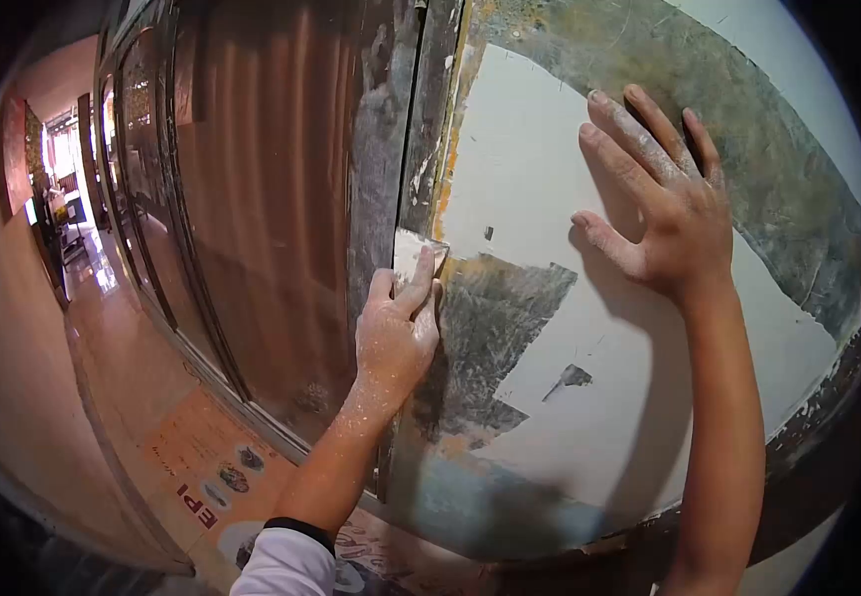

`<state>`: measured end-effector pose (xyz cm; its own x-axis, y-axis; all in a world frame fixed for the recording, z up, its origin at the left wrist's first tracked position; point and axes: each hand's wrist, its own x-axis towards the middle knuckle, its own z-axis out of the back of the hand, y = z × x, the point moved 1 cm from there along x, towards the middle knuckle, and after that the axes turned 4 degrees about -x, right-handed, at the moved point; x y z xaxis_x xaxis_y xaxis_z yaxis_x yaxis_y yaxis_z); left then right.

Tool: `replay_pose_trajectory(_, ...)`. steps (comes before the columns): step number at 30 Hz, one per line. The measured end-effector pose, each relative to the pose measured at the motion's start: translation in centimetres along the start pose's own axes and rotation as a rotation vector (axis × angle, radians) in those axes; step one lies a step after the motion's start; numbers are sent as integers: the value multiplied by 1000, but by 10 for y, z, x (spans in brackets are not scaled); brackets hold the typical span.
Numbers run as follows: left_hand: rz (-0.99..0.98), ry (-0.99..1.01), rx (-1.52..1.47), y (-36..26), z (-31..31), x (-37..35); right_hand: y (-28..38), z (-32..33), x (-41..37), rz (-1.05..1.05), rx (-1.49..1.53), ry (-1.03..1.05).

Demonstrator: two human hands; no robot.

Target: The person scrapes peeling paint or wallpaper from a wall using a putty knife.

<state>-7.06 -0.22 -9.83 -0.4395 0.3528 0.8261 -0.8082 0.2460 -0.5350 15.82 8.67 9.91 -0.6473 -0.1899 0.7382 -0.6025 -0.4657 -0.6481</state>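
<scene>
My left hand (pixel 397 333), dusted with white powder, is closed around a small flat scraper (pixel 417 254) smeared with white. Its index finger lies along the scraper, whose edge meets the dark frame beside the wall panel. My right hand (pixel 671 214) is spread flat high on the wall panel (pixel 540 169), its fingers apart and whitened, with nothing held. The panel carries smooth white patches with angular edges and grey, scuffed areas (pixel 500 308) between them. A small dark chip mark (pixel 574 376) shows in the lower white patch.
Left of the dark frame (pixel 381 149) stands a glass sliding door with a brown curtain (pixel 272 199) behind it. A printed orange sheet (pixel 214 467) covers the floor below. Farther left, a corridor with a shiny tiled floor (pixel 103 288) leads towards a bright opening.
</scene>
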Motion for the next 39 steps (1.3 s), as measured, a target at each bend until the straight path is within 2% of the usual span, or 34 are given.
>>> replay_pose_trajectory(15, -48, -17, 50, 4, 3, 5, 2, -1, 0, -15, -20, -16)
replay_pose_trajectory(17, 28, 41, 1, 7, 4, 2, 2, 0, 0, -5, -14, -23)
replay_pose_trajectory(21, 48, 57, 59, -3, 8, 12, 1, -1, 0, -2, 7, -32)
replay_pose_trajectory(25, -37, 0, 39, 0, 7, 10, 1, -1, 0, -2, 8, -34)
replay_pose_trajectory(27, 62, 84, 62, -2, 9, 15, 1, -1, 0, -4, 17, -37)
replay_pose_trajectory(31, -21, 34, 76, -5, 10, 18, 1, -1, -1, -12, 0, -30)
replay_pose_trajectory(39, -42, 21, 57, -4, 11, 22, 1, -2, -1, -10, -12, -22)
